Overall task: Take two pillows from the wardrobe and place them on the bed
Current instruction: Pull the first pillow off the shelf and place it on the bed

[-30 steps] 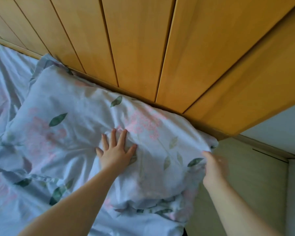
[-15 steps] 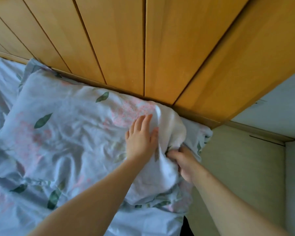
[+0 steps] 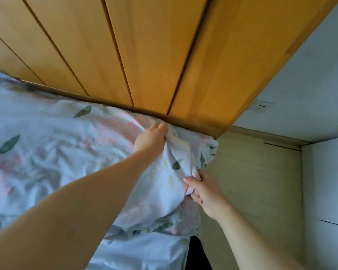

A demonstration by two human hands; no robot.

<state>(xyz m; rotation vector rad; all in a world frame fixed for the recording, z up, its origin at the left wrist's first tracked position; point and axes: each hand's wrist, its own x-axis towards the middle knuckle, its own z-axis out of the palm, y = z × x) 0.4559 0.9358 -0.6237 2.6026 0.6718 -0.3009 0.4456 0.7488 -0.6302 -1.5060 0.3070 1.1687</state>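
Honey-coloured wooden panelling (image 3: 154,55) fills the upper view, with a pale wall and a wall socket (image 3: 260,108) off to the right; beneath it the bed (image 3: 144,254), dressed in pale blue cloth, runs up to the wood; the pillow (image 3: 66,145), in a leaf-and-blossom case, lies on the bed with its far edge touching the foot of the panelling and its right end at the bed's corner; only this one pillow can be told for certain, and whether a second lies further left I cannot say; the left hand (image 3: 151,138) reaches across and grips a bunched fold of the case at the far right edge, just beside the wood, fingers curled into the cloth; the right hand (image 3: 203,191) is at the near right end, thumb on top and fingers curled under loose cloth, pinching it; the step in hand looks like squaring the pillow and taking up the slack end of its case; to do it well, draw the two grips gently apart along the end so the bunched cloth goes flat, rather than tugging one corner, which would drag the filling askew; mind the right end, which sits near the mattress edge and could slip off if pulled that way; then let go and smooth with flat palms.
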